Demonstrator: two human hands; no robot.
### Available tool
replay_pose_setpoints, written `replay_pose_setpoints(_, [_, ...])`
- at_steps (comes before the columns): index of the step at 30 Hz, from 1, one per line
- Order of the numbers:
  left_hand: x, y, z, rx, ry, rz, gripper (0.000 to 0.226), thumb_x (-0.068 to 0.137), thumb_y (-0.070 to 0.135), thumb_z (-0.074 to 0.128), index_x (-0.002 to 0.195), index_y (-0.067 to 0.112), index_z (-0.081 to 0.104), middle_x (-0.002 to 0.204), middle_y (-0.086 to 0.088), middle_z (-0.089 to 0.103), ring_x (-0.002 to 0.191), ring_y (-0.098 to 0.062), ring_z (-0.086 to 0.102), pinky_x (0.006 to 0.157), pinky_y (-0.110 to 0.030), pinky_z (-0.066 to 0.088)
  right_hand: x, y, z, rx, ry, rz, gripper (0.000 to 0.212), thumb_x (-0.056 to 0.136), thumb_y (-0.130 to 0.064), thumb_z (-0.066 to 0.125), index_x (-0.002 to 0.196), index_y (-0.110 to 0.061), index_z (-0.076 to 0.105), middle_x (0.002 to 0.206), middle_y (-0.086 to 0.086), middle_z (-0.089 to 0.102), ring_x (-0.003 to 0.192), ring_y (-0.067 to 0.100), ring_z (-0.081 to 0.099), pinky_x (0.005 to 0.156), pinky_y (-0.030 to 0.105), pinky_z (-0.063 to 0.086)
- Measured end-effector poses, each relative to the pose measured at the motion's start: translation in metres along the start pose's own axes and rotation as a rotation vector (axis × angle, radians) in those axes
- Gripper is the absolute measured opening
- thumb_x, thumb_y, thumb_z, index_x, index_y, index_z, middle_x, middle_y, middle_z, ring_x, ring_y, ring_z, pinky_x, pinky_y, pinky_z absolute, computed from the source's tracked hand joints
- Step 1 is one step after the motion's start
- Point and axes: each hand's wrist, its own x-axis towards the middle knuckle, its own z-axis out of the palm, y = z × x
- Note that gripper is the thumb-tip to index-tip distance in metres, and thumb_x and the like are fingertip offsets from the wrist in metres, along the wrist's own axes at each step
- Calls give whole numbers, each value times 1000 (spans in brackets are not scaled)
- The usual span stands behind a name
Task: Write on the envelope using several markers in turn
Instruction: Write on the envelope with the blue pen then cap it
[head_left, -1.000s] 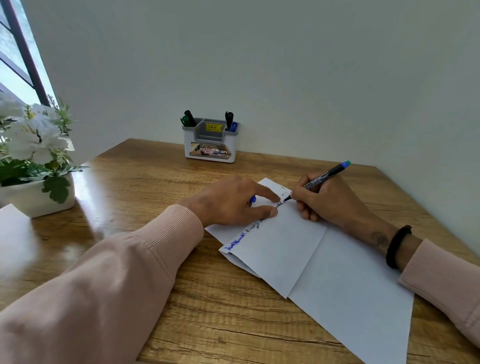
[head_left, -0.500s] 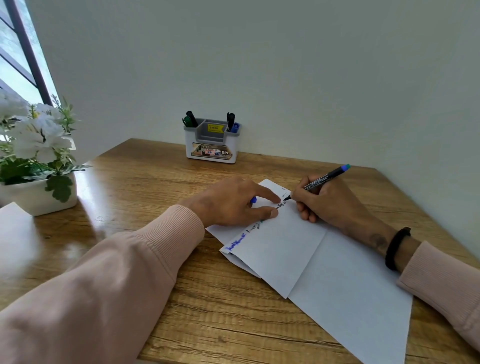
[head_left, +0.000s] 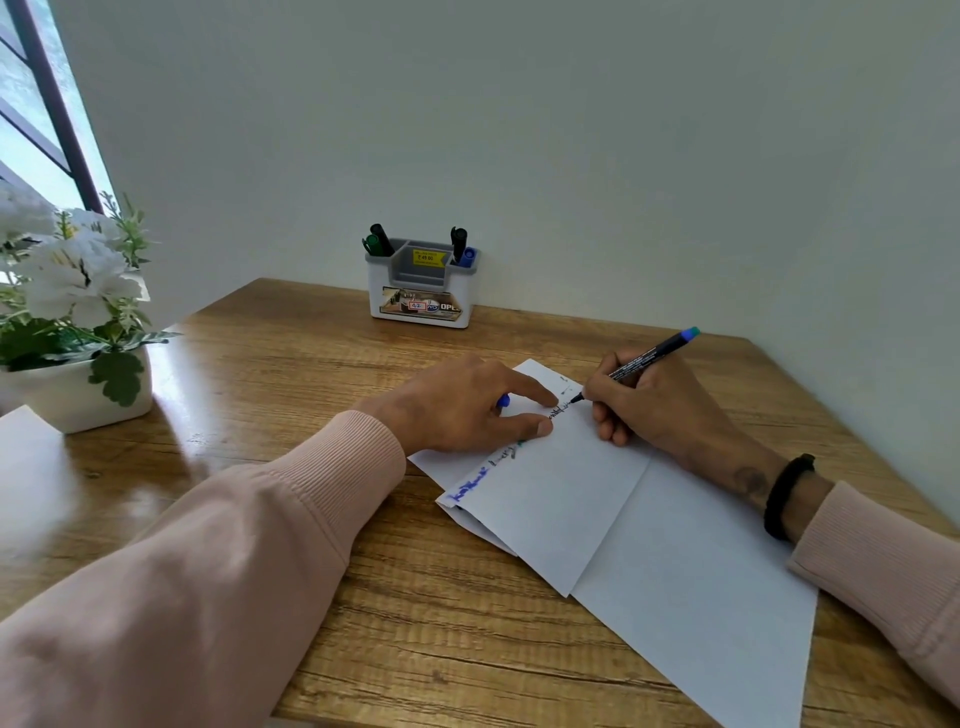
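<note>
At nine o'clock on the tabletop (head_left: 270, 364) stood a potted plant (head_left: 72, 332). Toward twelve, a marker holder (head_left: 421, 291) sat against the wall. Centrally, the left hand (head_left: 467, 410) pressed the envelope (head_left: 561, 499) flat, its fingers curled over a blue object (head_left: 503, 400). At two o'clock the right hand (head_left: 654, 410) pinched a black marker (head_left: 644, 360), tip on the envelope's far edge

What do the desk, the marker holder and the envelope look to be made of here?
Desk: wood or wood-look laminate, with printed-looking grain and a glossy sheen where window light reflects. Marker holder: probably moulded plastic, white body with grey insert, smooth and matt, stickers on it. Envelope: thin white paper, matt, with sharp creased edges and ink marks along its top.
</note>
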Motion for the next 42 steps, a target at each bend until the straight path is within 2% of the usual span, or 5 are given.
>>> replay_pose_setpoints(13, [3,-4,4,3,-15,-22,48,98,60,51,144,46,53,140,2,62,97,-12,50,81,-30,40,-1,0,-2,17,21,15,17,90,-10,67,75,-5,63,55,6,70,42,17,65,39,23,48])
replay_pose_setpoints(27, [1,0,0,1,-11,-26,48,98,60,51,144,45,54,100,13,49,74,-2,44,64,-21,32,-1,-2,0,57,55,34,19,89,-8,67,71,-9,60,56,8,72,41,18,65,40,23,49])
replay_pose_setpoints(30, [0,0,-1,-5,-26,-32,50,98,61,50,145,45,53,108,7,58,82,-8,47,75,-27,39,-1,-5,1,70,65,65,22,90,-4,66,69,-9,61,55,8,71,40,20,64,40,23,49])
replay_pose_setpoints(36, [0,-4,1,-15,-20,-23,50,97,63,50,144,47,53,130,1,66,94,-12,52,84,-31,45,2,-8,-16,773,308,311,22,93,-2,62,71,-8,63,50,2,57,37,12,52,33,19,38])
replay_pose_setpoints(42, [3,-7,4,-25,-14,-49,54,94,69,48,144,49,51,132,4,66,99,-12,57,95,-38,52,5,-3,-18,859,309,325,15,93,-5,62,79,-9,64,54,2,59,40,12,55,35,18,40])
